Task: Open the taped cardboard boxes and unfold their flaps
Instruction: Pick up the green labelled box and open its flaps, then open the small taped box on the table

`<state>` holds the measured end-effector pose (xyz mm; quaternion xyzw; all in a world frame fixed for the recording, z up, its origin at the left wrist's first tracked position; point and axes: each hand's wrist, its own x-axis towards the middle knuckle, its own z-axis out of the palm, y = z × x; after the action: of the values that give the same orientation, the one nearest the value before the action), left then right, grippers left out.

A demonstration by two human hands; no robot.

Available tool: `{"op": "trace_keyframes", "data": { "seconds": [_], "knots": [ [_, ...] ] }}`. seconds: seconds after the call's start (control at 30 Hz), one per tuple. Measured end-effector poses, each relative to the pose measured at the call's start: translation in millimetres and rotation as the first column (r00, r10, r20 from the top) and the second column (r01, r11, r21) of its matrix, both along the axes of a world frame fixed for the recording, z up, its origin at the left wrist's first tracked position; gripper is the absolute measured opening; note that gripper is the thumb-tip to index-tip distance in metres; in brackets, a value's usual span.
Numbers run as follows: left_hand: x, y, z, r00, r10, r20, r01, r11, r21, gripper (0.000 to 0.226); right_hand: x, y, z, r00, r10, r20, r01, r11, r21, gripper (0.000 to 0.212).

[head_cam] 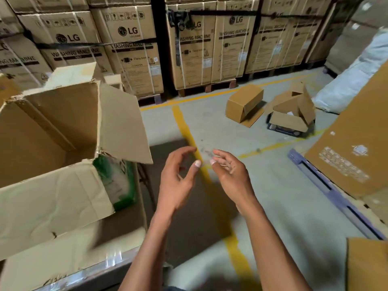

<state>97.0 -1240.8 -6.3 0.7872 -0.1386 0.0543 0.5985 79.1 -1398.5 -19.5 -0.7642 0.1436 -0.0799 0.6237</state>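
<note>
Warehouse floor, grey concrete with yellow lines, stacked appliance cartons behind. Large open box point(48, 143) sat on a table at the person's left, flaps already spread, green-and-white bag point(117, 179) inside its near corner. Left hand point(176, 181) was nearer the box, right hand point(228, 177) farther; both empty, fingers loosely curled, fingertips almost meeting. Two smaller boxes point(270, 110) lay well beyond the open box, opened.

Grey floor point(273, 185) bears yellow lines point(184, 127) and two open boxes point(243, 106).
</note>
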Motion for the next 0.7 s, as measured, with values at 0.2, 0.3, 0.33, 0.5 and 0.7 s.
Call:
{"op": "trace_keyframes", "data": {
  "seconds": [0.2,0.3,0.33,0.5,0.7],
  "knots": [
    [21.9,-57.9,-48.6,0.946,-0.106,-0.307,0.025,0.966,-0.257,0.039,30.9,-63.7,-23.7,0.991,-0.008,-0.134,0.034,0.981,0.19,0.023],
    [49.8,-73.5,-67.1,0.923,-0.068,-0.378,-0.035,0.966,-0.257,0.038,62.5,-85.2,-39.6,0.984,0.013,-0.177,0.022,0.981,0.193,0.027],
    [63.2,-78.8,-72.8,0.916,-0.051,-0.397,-0.056,0.966,-0.253,0.037,76.0,-93.4,-45.2,0.982,0.022,-0.187,0.013,0.982,0.187,0.027],
    [152.4,-107.9,-95.4,0.888,-0.011,-0.459,-0.132,0.951,-0.278,0.036,166.8,-136.2,-69.1,0.983,0.034,-0.183,-0.015,0.994,0.108,0.022],
    [284.2,-138.8,-83.6,0.887,0.023,-0.462,-0.156,0.955,-0.251,0.027,299.8,-177.5,-58.3,0.983,0.064,-0.174,-0.053,0.996,0.065,0.024]
  ]
}}
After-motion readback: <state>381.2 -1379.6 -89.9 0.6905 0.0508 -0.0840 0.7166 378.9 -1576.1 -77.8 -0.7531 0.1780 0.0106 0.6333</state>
